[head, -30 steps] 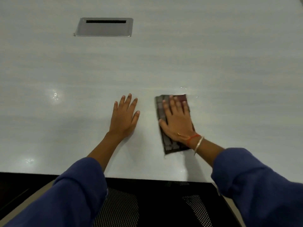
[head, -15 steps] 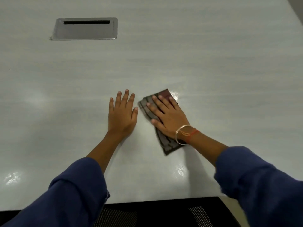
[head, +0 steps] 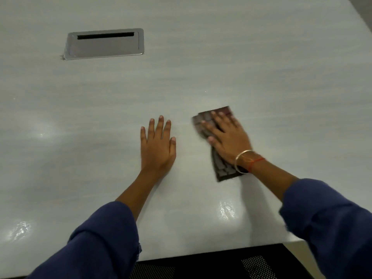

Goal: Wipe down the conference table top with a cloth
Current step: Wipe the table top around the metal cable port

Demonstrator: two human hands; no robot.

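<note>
The right hand (head: 229,139) lies flat on a folded dark checked cloth (head: 223,170), fingers straight and spread, pressing it onto the pale grey conference table top (head: 261,67). The cloth sits right of centre, towards the near side of the table, its far end showing past the fingertips and its near end behind the wrist; its edges look slightly smeared, probably from motion blur. A gold bangle (head: 242,160) and a red thread (head: 256,162) circle the right wrist. The left hand (head: 158,146) rests palm down on the bare surface just left of the cloth, apart from it, fingers straight and holding nothing. Both forearms wear dark blue sleeves (head: 104,244). At the far left a metal cable hatch (head: 104,44) with a dark slot sits flush in the table. Black mesh (head: 255,266) shows below the near edge.
</note>
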